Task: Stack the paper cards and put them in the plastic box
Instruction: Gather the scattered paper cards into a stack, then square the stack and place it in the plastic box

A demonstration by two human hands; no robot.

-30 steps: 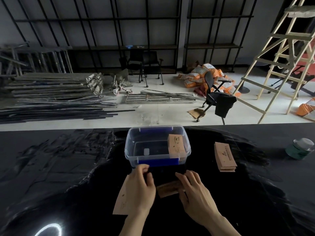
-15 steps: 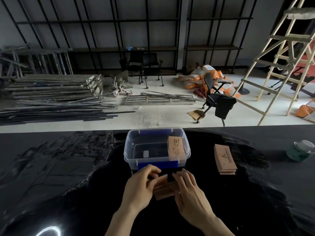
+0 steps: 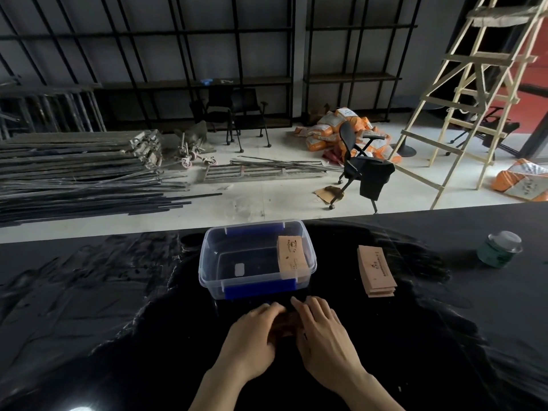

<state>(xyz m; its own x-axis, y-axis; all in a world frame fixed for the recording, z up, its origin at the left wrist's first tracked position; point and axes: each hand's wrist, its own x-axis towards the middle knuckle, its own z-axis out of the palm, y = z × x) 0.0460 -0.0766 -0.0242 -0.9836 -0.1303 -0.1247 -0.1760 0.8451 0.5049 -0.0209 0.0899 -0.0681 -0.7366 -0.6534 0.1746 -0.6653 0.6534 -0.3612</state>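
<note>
A clear plastic box [image 3: 207,262] with blue latches stands on the black table, just beyond my hands. Inside it, a stack of brown paper cards [image 3: 291,256] leans against the right wall. Another stack of brown cards [image 3: 376,270] lies on the table to the right of the box. My left hand [image 3: 252,336] and my right hand [image 3: 324,333] are cupped together around a small bundle of brown cards [image 3: 287,321], of which only a dark strip shows between the fingers. The bundle rests just in front of the box.
A green tin with a clear lid [image 3: 499,249] stands at the far right of the glossy black table [image 3: 89,307]. Beyond the table's far edge are metal bars, office chairs, orange sacks and a wooden ladder on the floor.
My left hand brought its card from the left onto the cards under my right hand. Both hands have since closed around the bundle, hiding most of it.
</note>
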